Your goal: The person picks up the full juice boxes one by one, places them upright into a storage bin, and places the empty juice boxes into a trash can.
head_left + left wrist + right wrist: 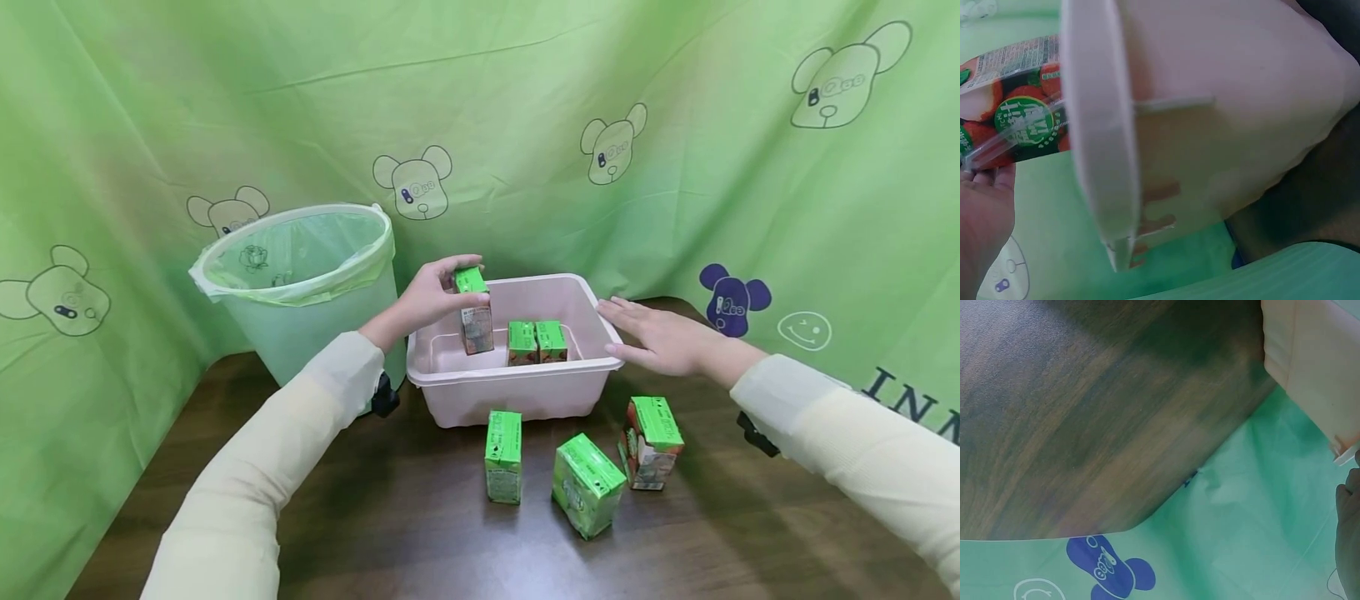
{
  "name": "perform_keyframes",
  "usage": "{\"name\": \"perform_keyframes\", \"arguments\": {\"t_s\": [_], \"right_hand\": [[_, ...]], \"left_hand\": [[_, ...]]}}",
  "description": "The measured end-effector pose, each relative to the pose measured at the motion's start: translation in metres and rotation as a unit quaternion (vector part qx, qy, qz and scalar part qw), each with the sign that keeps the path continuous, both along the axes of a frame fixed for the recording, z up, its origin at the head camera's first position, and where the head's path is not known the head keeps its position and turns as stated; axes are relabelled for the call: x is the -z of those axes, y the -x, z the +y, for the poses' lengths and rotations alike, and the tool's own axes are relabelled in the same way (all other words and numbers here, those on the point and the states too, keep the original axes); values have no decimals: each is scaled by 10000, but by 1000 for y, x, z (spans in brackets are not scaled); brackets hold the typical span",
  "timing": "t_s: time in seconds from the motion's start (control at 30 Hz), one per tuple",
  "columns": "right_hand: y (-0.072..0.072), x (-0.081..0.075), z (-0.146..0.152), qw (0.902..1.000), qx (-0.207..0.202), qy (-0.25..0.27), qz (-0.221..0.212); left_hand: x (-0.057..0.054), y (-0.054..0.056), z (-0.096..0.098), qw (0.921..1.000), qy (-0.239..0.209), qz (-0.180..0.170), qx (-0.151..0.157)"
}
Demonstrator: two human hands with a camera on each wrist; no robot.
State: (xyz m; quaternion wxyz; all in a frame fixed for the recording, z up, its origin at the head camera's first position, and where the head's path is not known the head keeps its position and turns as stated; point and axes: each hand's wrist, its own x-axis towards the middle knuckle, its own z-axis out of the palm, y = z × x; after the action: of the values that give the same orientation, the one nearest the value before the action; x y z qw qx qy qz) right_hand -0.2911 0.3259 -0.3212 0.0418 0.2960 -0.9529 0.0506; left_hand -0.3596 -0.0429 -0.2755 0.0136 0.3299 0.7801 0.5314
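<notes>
My left hand [433, 300] grips a juice box [477, 327] by its green upper end, thumb on the near side, holding it over the left part of a pale pink plastic basin [517, 400]. The left wrist view shows fruit pictures and a wrapped straw on this juice box [1022, 115], partly hidden by the basin rim [1100, 125]. Two more juice boxes [522, 343] stand side by side inside the basin. My right hand [663, 337] rests with straight fingers at the basin's right rim; the right wrist view catches only its edge.
Three juice boxes stand on the brown wooden table [375, 533] before the basin: a narrow one [504, 458], a turned one [588, 487] and one at the right [651, 442]. A lined trash bin [307, 333] is left of the basin. Green printed cloth [525, 67] hangs behind.
</notes>
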Motion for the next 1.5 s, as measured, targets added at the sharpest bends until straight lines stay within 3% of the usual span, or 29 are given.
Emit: {"name": "perform_keyframes", "arguments": {"t_s": [0.47,0.97,1.33,1.5], "right_hand": [[-2,-1,-1,10000,-12,10,-13],[1,3,1,10000,-44,-4,35],[-2,0,0,10000,-7,15,-7],[-1,1,1,10000,-4,-6,1]], "left_hand": [[18,10,6,9972,739,-65,68],[28,15,14,9908,1339,-90,178],[36,17,22,9860,1605,-327,305],[37,20,24,9857,1508,-671,347]]}}
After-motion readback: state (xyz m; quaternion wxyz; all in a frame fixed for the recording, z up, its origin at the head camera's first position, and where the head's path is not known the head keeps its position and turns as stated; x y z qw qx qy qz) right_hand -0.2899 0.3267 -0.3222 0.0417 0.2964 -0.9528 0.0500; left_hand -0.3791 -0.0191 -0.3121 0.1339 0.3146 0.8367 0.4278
